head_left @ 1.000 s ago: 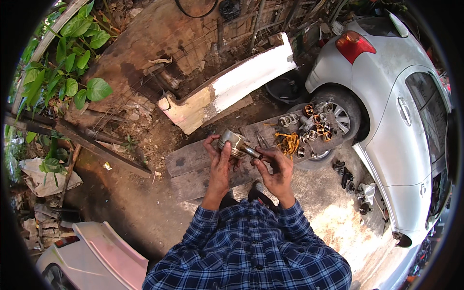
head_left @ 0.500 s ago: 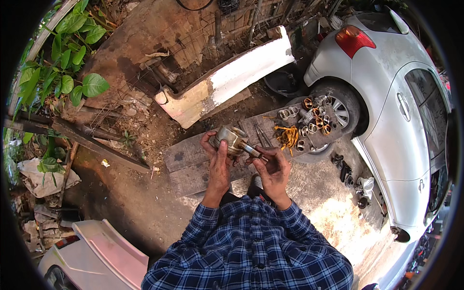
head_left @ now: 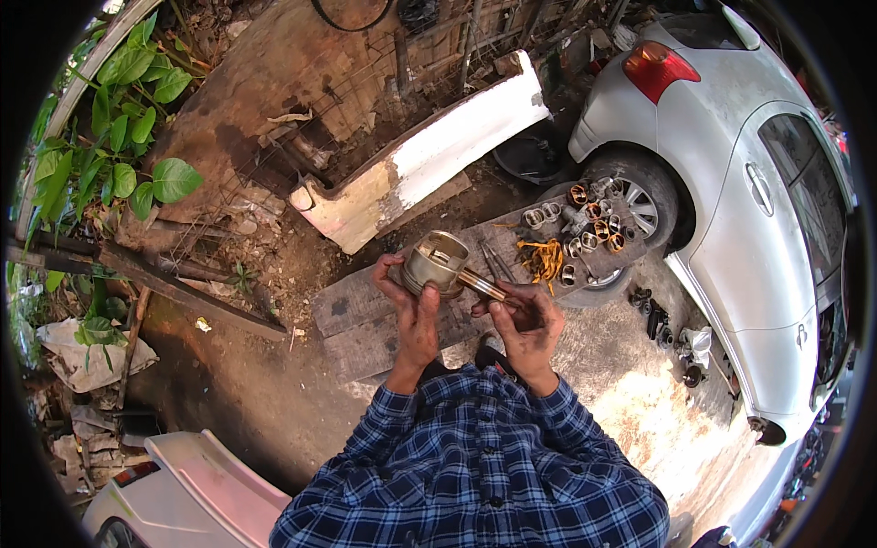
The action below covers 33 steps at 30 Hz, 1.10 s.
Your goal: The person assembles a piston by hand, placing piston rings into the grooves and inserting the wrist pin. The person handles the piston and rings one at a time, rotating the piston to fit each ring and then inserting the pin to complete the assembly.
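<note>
My left hand (head_left: 413, 324) is wrapped round a metal piston (head_left: 429, 266), fingers on its far left side and thumb on the near side. A slim shiny metal pin (head_left: 479, 283) runs from the piston's right side toward my right hand (head_left: 532, 331). There my thumb and fingers pinch its outer end. How deep the pin goes into the piston I cannot tell. Both hands are over a worn wooden bench (head_left: 352, 315). On it, beyond my right hand, lie slim metal tools (head_left: 496, 262) and a tangle of orange-yellow strips (head_left: 542, 260).
Several metal cylindrical parts (head_left: 589, 242), some with orange, stand at the bench's right end, near a silver car's wheel (head_left: 643, 210). A white and tan body panel (head_left: 425, 160) lies beyond the bench. Dark parts (head_left: 653, 320) rest on the ground at right; a timber beam (head_left: 187, 288) is at left.
The piston has tipped in my left hand, so its slotted side now faces up more. My right hand has shifted slightly right and down, still pinching the pin.
</note>
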Motion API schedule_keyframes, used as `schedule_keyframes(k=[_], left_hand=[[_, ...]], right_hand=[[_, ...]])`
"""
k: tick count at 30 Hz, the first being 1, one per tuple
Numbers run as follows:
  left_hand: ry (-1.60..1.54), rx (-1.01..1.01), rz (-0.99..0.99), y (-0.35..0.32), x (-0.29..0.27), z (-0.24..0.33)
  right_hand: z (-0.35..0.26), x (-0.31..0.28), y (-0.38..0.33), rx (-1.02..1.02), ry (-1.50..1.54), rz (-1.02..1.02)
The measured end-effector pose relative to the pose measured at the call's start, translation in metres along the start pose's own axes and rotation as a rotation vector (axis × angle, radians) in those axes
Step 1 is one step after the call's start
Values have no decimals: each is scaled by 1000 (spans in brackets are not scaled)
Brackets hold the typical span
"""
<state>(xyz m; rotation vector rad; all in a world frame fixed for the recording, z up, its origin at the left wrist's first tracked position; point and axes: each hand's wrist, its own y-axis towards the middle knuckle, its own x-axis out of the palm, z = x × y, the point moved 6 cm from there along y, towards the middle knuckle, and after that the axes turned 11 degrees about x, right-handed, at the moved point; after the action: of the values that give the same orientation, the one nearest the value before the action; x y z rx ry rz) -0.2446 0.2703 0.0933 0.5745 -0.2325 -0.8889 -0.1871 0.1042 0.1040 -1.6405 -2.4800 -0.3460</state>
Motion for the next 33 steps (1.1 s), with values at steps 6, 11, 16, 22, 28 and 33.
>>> schedule_keyframes(k=[6,11,16,22,28,33], left_hand=[[-397,-58,24,5,-2,3],[-516,-125,-37,10,2,1],[-665,-201,-2,6,5,-5],[-795,-213,-3,-4,2,-6],[-1006,-400,137,-25,8,-17],[-970,-395,127,-25,9,-15]], right_hand=[[-29,-2,1,-344,-356,-48],[-50,-7,3,-516,-596,-135],[-32,-7,9,-257,-297,-129],[-15,1,10,-55,-11,-151],[-46,11,10,-431,-517,-120],[-52,13,6,-518,-597,-67]])
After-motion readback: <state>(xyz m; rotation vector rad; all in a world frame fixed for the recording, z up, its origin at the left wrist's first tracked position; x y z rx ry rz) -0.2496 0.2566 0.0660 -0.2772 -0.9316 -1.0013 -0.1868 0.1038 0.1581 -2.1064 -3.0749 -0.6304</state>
